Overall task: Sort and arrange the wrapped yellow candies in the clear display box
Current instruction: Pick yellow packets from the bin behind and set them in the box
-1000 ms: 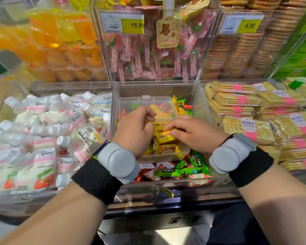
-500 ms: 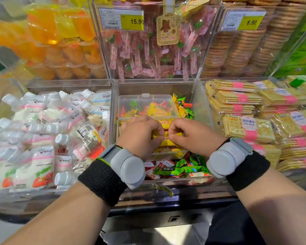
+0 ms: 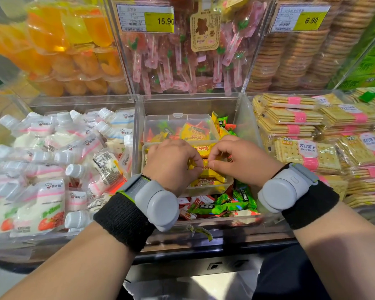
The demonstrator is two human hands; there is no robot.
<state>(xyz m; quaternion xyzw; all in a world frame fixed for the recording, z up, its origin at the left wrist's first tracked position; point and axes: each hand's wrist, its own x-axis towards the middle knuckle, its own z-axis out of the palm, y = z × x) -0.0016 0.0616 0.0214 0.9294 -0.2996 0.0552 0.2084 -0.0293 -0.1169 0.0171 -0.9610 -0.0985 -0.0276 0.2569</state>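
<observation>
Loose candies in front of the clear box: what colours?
Mostly green candies, some red-and-white ones, lying in front of the box. Head view.

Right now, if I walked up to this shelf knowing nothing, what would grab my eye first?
Probably the two hands in the middle: the left hand and right hand meet over a small clear box of yellow candies, pinching one between them. Each wrist wears a bulky grey band. Behind, a yellow price tag reading 15.90 stands out on a bin of pink lollipops.
</observation>
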